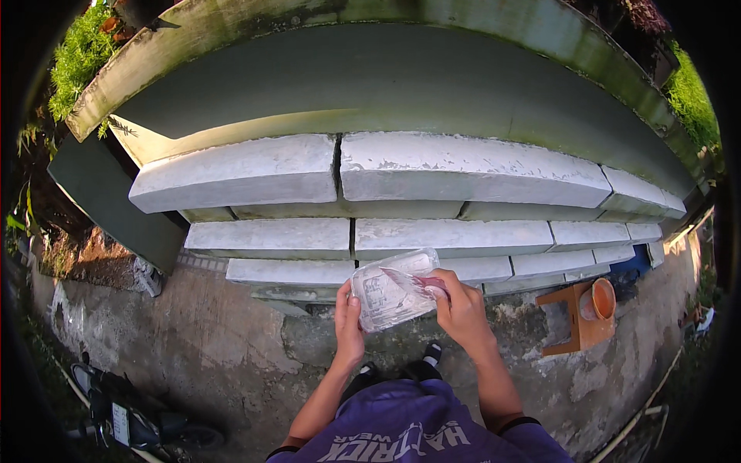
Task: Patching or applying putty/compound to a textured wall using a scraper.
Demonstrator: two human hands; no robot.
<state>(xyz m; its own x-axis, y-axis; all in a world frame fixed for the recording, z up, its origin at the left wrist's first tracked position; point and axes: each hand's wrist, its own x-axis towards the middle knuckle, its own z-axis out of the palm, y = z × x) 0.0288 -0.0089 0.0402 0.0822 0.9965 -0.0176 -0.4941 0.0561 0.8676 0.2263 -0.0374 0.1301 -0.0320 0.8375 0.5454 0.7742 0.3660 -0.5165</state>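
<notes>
My left hand (pixel 349 324) grips a clear plastic tub (pixel 378 307) by its left side, fingers beneath and thumb on the rim. White, pasty residue is smeared over the inside of the tub. In my right hand (pixel 465 312) is a putty knife (pixel 407 281) with a reddish handle and a whitish, triangular blade. The blade lies over the inside of the tub and points to the upper left. Whether its edge touches the bottom, I cannot tell. Both hands are in front of my body, just before the lowest of the white concrete ledges (pixel 301 272).
Long white slabs (pixel 463 164) rise in tiers ahead, with dark gaps between them, below a mossy wall (pixel 324 69). At the right, an orange bucket (pixel 602 299) sits on a brown stool (pixel 573 320). A motorbike (pixel 139 413) stands lower left. The ground is stained concrete.
</notes>
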